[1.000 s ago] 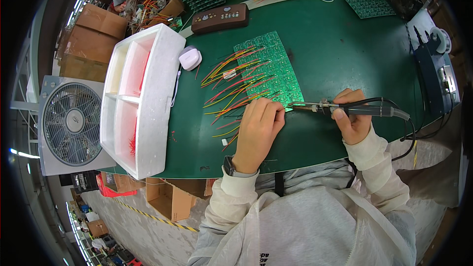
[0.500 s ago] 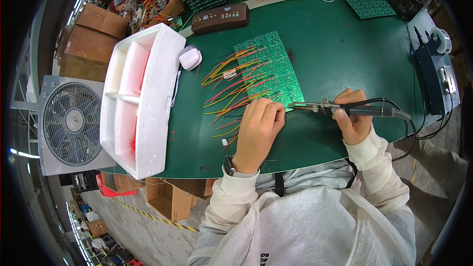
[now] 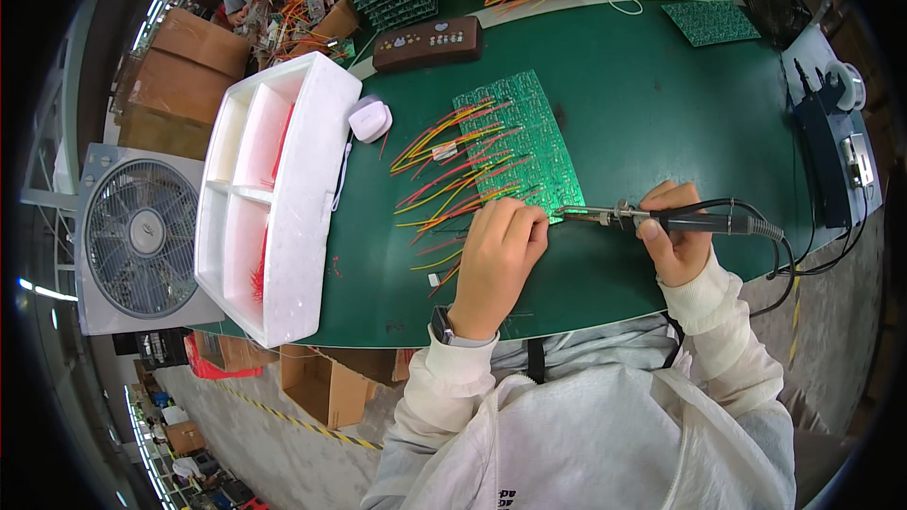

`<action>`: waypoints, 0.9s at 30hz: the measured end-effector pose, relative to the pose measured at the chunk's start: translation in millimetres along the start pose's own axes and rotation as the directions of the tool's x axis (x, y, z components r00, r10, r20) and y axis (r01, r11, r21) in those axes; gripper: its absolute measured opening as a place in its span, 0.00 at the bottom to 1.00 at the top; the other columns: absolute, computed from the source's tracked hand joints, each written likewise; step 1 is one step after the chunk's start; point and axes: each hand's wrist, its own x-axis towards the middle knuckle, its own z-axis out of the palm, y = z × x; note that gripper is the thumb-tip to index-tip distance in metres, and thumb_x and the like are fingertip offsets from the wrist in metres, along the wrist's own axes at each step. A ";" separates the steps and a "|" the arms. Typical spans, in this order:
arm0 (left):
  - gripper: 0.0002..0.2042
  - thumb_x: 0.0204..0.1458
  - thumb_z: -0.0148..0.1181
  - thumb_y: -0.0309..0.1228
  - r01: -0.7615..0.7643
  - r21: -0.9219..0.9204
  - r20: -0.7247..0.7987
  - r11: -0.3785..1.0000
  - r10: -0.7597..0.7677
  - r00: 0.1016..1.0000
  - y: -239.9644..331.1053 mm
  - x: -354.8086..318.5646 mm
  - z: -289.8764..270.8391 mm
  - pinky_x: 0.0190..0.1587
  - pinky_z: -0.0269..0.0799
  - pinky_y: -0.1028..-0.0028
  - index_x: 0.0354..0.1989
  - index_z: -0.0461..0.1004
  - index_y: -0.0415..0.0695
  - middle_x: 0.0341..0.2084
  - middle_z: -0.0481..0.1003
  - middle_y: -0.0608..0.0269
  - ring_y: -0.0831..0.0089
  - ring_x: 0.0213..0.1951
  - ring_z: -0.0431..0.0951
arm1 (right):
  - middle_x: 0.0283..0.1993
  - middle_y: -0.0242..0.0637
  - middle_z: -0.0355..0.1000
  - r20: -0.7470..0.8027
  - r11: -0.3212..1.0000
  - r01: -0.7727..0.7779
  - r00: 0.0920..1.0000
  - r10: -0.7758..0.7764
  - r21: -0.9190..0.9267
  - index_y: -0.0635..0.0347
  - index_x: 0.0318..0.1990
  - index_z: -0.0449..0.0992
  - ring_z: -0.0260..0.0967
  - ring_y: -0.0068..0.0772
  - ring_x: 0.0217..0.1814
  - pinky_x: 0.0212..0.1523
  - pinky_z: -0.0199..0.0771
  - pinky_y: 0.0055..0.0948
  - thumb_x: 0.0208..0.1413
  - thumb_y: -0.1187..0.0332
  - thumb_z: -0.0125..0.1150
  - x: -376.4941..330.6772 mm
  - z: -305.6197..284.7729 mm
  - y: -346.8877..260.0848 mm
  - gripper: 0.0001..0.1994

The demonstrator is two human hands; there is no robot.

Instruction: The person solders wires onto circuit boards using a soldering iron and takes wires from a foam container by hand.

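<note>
The right grip is closed firmly around the dark grey pen-shaped soldering iron with a slim metal shank, whose tip reaches the near right corner of the thin green rectangular circuit-board panel. The left grip has its fingers bent together over the near edge of that panel; whether a wire is pinched there is hidden. The iron should be light and rigid, to be taken only by its dark handle, since the metal end is probably hot. The panel, flat on the green tabletop, looks stiff, light and somewhat brittle, best held by its edges; the thin red, yellow and black wires over its left side look soft and springy, their joints easily strained. Farther left stands the white foam box with four compartments: thin red strands lie in the two on its right side, while the left pair's contents are unclear. Beyond the panel, the brown oblong case hides whatever is inside, and below the tabletop an open brown cardboard box shows no clear contents
</note>
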 end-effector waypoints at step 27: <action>0.09 0.33 0.59 0.18 0.004 0.029 -0.026 1.000 -0.003 1.000 3.7 0.0 -0.3 0.29 0.63 0.72 0.24 0.68 0.39 0.21 0.66 0.62 0.66 0.26 0.68 | 0.26 0.38 0.60 -0.204 0.995 -0.057 0.976 0.074 0.087 0.63 0.34 0.60 0.57 0.21 0.23 0.25 0.58 0.20 0.48 0.70 0.52 -3.6 -1.2 -3.9 0.10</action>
